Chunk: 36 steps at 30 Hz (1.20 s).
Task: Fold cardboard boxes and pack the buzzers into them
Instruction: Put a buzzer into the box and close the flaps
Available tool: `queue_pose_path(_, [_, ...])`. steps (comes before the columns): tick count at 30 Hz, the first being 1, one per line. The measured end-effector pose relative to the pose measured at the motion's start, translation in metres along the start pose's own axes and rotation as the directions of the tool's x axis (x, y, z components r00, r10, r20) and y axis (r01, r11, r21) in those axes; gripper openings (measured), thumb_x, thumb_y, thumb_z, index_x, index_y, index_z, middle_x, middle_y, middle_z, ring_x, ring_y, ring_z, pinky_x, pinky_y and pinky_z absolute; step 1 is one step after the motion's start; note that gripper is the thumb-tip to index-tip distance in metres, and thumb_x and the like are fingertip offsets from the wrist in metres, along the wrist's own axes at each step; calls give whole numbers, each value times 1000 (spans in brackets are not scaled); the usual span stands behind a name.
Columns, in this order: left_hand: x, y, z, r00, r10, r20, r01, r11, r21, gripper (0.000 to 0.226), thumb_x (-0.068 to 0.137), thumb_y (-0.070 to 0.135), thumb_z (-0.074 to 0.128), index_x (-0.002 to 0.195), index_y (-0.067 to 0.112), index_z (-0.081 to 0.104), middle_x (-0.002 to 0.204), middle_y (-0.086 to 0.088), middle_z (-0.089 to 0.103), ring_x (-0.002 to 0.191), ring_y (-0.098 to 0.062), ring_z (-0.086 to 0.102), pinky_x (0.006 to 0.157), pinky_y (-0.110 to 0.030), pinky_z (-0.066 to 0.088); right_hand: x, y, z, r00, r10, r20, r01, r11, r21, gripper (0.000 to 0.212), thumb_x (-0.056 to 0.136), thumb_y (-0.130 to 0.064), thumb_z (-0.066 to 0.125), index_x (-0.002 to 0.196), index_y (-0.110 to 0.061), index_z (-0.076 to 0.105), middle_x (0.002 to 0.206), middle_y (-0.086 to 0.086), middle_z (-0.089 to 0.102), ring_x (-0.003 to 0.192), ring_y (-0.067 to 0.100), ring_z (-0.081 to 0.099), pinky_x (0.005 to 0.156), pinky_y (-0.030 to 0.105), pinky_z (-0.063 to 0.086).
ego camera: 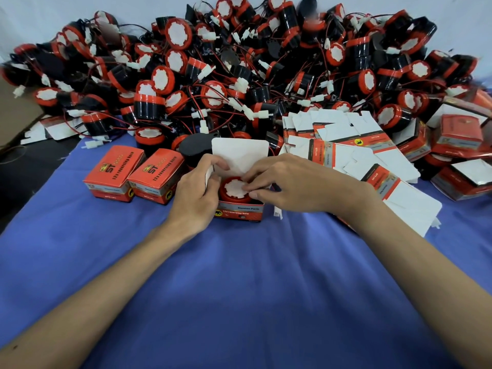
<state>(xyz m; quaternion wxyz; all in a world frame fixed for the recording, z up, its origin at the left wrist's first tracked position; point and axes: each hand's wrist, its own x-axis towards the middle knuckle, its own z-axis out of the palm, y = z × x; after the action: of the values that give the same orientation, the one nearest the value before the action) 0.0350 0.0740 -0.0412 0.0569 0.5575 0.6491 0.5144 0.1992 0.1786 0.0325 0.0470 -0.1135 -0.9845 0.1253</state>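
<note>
A small orange box (239, 212) stands open on the blue cloth, its white lid flap (239, 150) upright at the back. Inside sits a red buzzer (232, 188) with a white face. My left hand (195, 190) grips the box's left side, fingers curled over its side flap. My right hand (287, 182) reaches in from the right, and its fingertips press on the buzzer's white face. Two closed orange boxes (133, 173) stand side by side to the left.
A big heap of red and black buzzers (239, 62) with wires and white plugs fills the back of the table. Flat unfolded box blanks (354, 155) lie fanned out at right, with several folded boxes (458, 145) beyond them. Blue cloth (239, 288) covers the near table.
</note>
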Motion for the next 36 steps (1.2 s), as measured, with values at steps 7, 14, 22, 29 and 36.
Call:
queue_pose_path(7, [4,2,-1,999,8,-41,-10,999,-46,34,84,-13,45,87,19,56,86,20,59,86,10,55,77,-8,40,0,-2,1,999,-34,-32,33,999,-33,26,96,-24,55,115,-18,71,127,-7,64,120,6,52,103,26,40])
queue_pose_path(14, [6,6,3,990,-103,-99,83,979,-187,49,71,-26,41,76,22,53,82,13,61,81,7,55,73,-7,39,1,-1,10,993,-54,-104,51,998,-32,28,97,-27,53,120,-19,67,135,-8,55,126,8,46,100,38,44])
queue_pose_path(22, [5,0,2,982,-136,-130,109,974,-198,55,66,-23,35,79,26,57,84,13,61,85,2,56,77,-13,42,6,3,20,948,-169,-268,163,986,-44,25,92,-18,63,114,-8,68,132,6,56,124,20,50,106,31,39])
queue_pose_path(29, [4,5,-1,985,-158,-72,136,960,-245,52,79,-15,44,98,32,59,102,28,61,102,9,52,90,-11,39,11,10,49,723,-142,-676,180,984,-15,33,86,-8,72,114,7,61,124,26,48,115,19,48,102,18,39])
queue_pose_path(36, [0,12,-4,986,-102,134,140,936,-324,31,86,25,47,114,30,60,125,-2,52,118,2,49,100,-18,36,16,2,75,633,-16,-774,237,956,174,20,88,-4,66,102,9,61,108,22,55,102,24,55,88,31,50])
